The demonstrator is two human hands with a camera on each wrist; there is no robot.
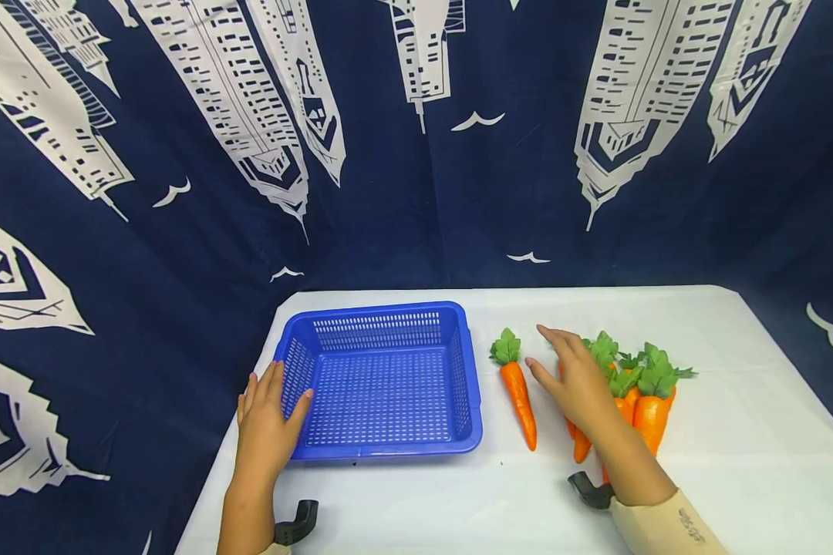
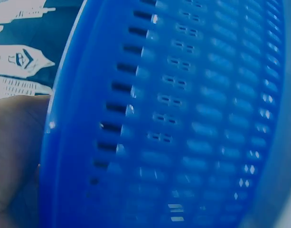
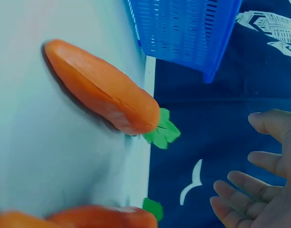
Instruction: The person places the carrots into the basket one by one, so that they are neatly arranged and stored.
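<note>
A blue plastic basket (image 1: pixel 382 451) with perforated walls stands on the left half of the white table, nothing inside it. My left hand (image 1: pixel 267 424) lies at the basket's left rim, fingers straight; in the left wrist view the basket wall (image 2: pixel 88 118) fills most of the frame. Between basket and right hand lies a single carrot (image 1: pixel 518 397) with green leaves, also seen in the right wrist view as an orange carrot (image 3: pixel 102 88). My right hand (image 1: pixel 579 381), fingers extended and holding nothing, hovers beside that carrot and partly covers a pile of carrots (image 1: pixel 651 420).
The white table (image 1: pixel 458 501) ends at a dark blue cloth (image 1: pixel 430 193) printed with white buildings and birds, hanging behind it. Black wrist mounts (image 1: pixel 297 523) sit on both wrists. The carrot pile lies on the table's right side.
</note>
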